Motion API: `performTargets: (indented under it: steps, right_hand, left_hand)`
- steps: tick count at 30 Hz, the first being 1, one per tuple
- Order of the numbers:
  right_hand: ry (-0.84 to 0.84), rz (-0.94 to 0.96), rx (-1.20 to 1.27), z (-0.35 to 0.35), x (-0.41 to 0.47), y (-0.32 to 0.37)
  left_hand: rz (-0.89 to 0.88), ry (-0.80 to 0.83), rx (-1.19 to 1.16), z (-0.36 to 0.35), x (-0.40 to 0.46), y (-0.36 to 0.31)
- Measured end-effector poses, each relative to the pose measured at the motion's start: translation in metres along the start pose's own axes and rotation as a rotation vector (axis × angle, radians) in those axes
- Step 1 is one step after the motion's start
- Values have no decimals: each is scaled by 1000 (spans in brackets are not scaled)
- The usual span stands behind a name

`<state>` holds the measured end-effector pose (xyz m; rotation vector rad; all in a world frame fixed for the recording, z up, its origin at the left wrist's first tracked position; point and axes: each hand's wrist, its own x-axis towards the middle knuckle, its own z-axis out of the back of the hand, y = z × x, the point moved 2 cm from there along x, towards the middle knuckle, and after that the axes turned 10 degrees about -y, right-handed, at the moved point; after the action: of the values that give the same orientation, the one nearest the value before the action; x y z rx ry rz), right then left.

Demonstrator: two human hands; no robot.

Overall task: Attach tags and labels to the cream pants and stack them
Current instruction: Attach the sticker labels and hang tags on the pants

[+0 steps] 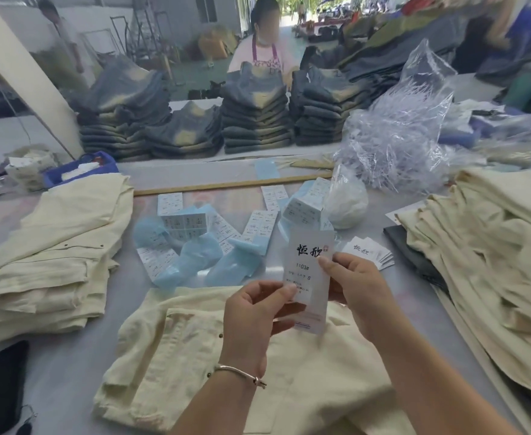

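Two hands pinch white card hang tag (pixel 309 277), held just above folded cream pants (pixel 195 356) on worktop (pixel 69 372). I judge tag light, stiff; grip edges. Pants soft, floppy; lift by folds.

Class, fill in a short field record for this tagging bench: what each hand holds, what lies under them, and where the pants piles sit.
left hand: pinches the hang tag's lower left edge
right hand: pinches the hang tag at its right edge
under hands: folded cream pants
left pile: stacked cream pants
right pile: loose heap of cream pants
table middle: sticker label sheets
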<state>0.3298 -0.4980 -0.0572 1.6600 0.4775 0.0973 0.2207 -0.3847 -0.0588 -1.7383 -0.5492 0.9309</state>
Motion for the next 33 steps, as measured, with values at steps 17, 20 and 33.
performTargets:
  steps: [17,20,33]
  right_hand:
    - [43,-77,174,5,-16,7]
    - [61,-151,221,5,-14,7]
    - [19,-72,109,-14,-8,-5]
  left_hand:
    - [-435,-57,519,7,-4,2]
    - [-512,10,552,9,0,-1]
    - [-333,302,310,11,8,13]
